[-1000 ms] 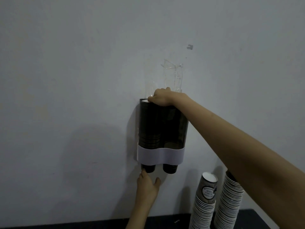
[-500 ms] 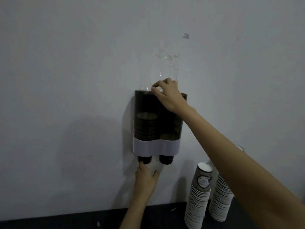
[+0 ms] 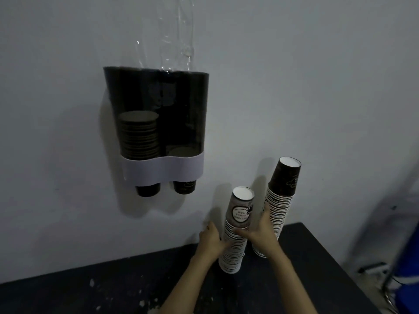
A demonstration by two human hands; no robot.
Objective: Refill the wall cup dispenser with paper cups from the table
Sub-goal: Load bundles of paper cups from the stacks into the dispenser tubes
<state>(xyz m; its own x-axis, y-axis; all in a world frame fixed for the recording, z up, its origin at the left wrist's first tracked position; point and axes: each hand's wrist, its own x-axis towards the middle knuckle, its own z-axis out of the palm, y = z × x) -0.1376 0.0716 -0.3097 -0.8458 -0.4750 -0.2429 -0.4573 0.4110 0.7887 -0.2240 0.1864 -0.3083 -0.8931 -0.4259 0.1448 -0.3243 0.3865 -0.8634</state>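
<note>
The dark two-tube wall dispenser (image 3: 156, 105) with a white band hangs on the wall. Its left tube holds a cup stack (image 3: 138, 134) about halfway up, and its right tube holds only a few cups. One cup bottom sticks out under each tube. On the black table (image 3: 102, 291) stand a short stack of upside-down paper cups (image 3: 234, 257) and a taller stack (image 3: 282, 200) behind it. My left hand (image 3: 212, 241) holds the short stack from its left side. My right hand (image 3: 260, 232) grips the same stack higher up, thumb across its front.
A clear plastic sleeve (image 3: 176, 30) hangs against the wall above the dispenser. A blue object (image 3: 408, 257) and a metal leg (image 3: 388, 277) stand beyond the table's right edge. White specks lie on the table top.
My right hand left the dispenser's top and my left hand left its underside. Both came down to the short cup stack, and my view dropped towards the table.
</note>
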